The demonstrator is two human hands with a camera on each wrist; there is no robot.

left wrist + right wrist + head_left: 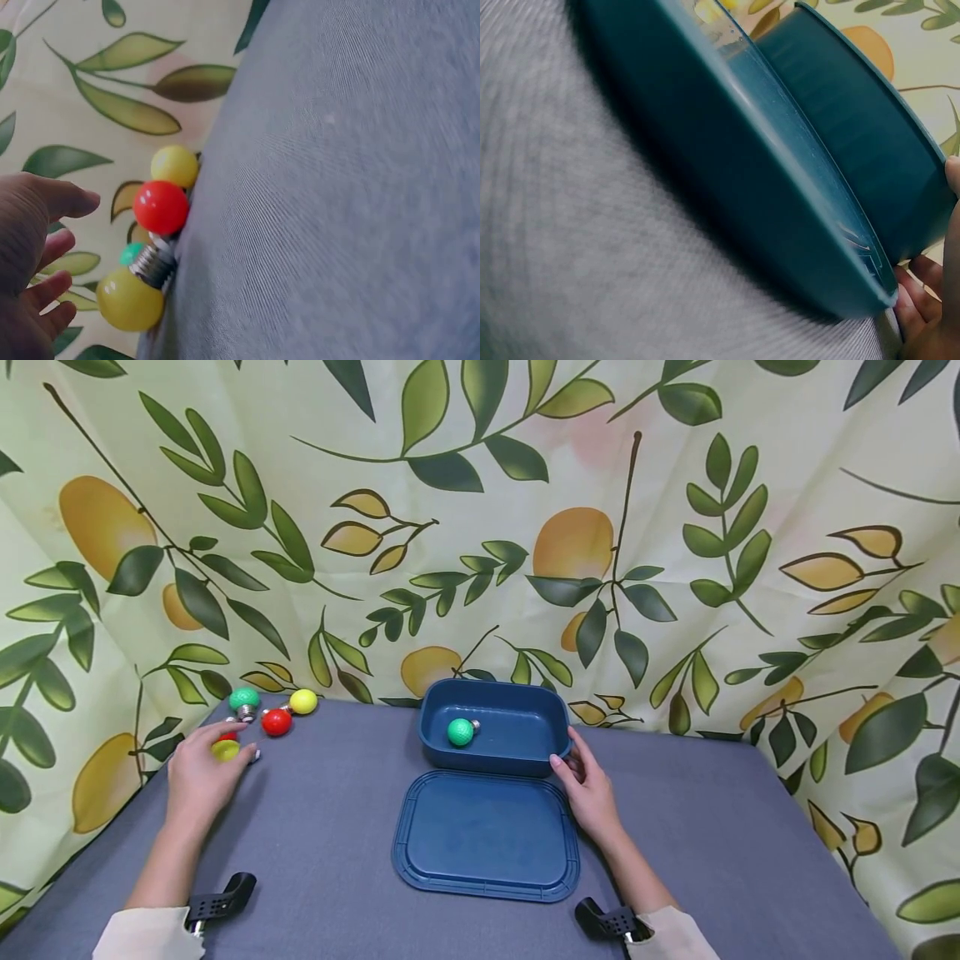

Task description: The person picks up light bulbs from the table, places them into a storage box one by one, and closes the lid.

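Note:
My left hand [201, 777] hovers over the bulbs at the table's left, thumb and fingers apart around a yellow light bulb [225, 750]. In the left wrist view, a gap separates that hand from this yellow bulb with its metal screw base. Another red bulb partly shows behind the fingers. Beyond lie a green bulb [243, 699], a red bulb [277, 722] and a second yellow bulb [303, 702]. With thumb and fingers, my right hand [588, 789] holds the right front corner of a blue box [495, 768]. Inside the box lies one green bulb [461, 732].
A blue lid [486, 839] lies flat on the grey cloth, just in front of the box. Behind the table hangs a leaf-patterned curtain [480, 527], which also runs along the left and right sides. The bulbs lie close to the table's back left edge.

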